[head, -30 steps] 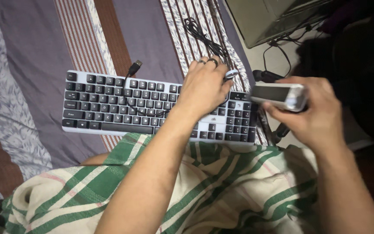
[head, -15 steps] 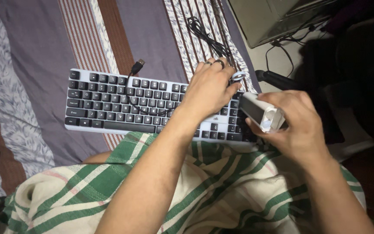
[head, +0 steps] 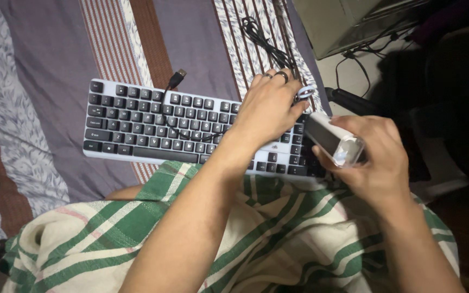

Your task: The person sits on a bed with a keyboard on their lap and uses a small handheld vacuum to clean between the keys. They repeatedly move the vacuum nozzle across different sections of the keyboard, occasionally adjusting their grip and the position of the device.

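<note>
a bed (head: 44, 49) takes up most of the view, spread with a sheet (head: 196, 38) in muted purple, crossed by lengthwise bands of rust brown, thin red-and-white stripes and a pale leafy print. off its right edge the floor (head: 348, 73) shows pale and bare where a thin black cable (head: 356, 65) trails across it. a grey-green box-like case (head: 348, 21) stands at the top right (its lower side faces the bed), and beyond it everything sinks into deep shadow (head: 451, 97). the light is dim and warm, falling mostly on the bedding. a green-and-cream checked cloth (head: 278, 228) fills the foreground.
</note>
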